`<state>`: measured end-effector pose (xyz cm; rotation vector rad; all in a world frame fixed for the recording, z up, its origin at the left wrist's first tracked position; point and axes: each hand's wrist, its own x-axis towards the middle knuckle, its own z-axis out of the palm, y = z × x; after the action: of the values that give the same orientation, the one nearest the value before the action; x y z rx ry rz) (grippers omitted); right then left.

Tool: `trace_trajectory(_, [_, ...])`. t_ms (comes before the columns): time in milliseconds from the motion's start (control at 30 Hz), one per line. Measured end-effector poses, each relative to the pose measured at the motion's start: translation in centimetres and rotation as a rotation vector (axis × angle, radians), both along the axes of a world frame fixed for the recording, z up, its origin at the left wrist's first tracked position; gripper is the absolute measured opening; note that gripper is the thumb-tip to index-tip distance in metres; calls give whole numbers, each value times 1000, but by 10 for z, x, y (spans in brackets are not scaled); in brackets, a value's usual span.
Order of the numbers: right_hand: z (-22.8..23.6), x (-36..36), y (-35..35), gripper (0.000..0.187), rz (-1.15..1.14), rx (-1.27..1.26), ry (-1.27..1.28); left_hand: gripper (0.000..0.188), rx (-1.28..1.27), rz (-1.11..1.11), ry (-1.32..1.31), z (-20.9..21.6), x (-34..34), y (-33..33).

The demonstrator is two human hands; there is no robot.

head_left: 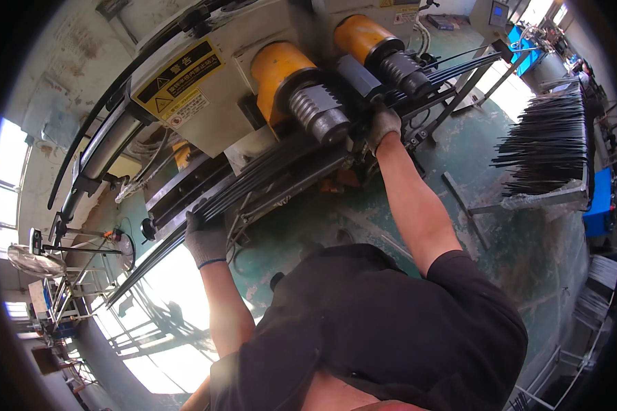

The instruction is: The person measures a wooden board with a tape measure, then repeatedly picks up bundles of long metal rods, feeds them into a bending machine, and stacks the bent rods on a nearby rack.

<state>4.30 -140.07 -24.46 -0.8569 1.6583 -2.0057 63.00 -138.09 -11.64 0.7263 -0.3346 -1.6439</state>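
A bundle of long, thin dark metal rods (236, 186) lies slantwise along the front of a large machine (233, 109). My left hand (207, 240), in a grey knit glove, is closed around the rods near their left part; the fingertips are mostly hidden. Farther right, my right hand (384, 127), in a dirty glove, reaches in at the machine just below a grey block (358, 77). Its fingers look curled, but what they grip is hidden. Two orange cylinders (281, 63) with ribbed dark metal ends (320, 115) stick out toward me, one on each side of that block.
A metal rack (555, 200) heaped with dark rods stands at the right. Warning labels (178, 75) mark the machine's left side. A fan (38, 260) and a metal frame (72, 294) stand at the far left. Below lies green floor (281, 240) with sunlit patches.
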Motion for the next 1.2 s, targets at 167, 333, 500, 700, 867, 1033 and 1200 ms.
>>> trace_trajectory(167, [122, 86, 20, 32, 23, 96, -690, 48, 106, 299, -52, -17, 78, -10])
trace_trajectory(333, [137, 94, 24, 37, -55, 148, -651, 41, 27, 294, -185, 16, 26, -10])
trace_trajectory(500, [87, 69, 11, 40, -21, 416, 180, 36, -31, 125, -148, -5, -6, -11])
trace_trajectory(700, [51, 60, 27, 44, 73, 154, -47, 46, -85, 143, 40, -13, 34, -11])
trace_trajectory(867, [110, 104, 99, 52, 5, 60, -630, 43, 3, 378, -65, -13, 59, -11])
trace_trajectory(1033, [92, 110, 134, 49, -51, 171, -657, 40, 66, 362, -9, 11, -16, -9])
trace_trajectory(1200, [64, 113, 141, 45, -42, 200, -639, 42, 44, 268, 82, 9, -52, -4])
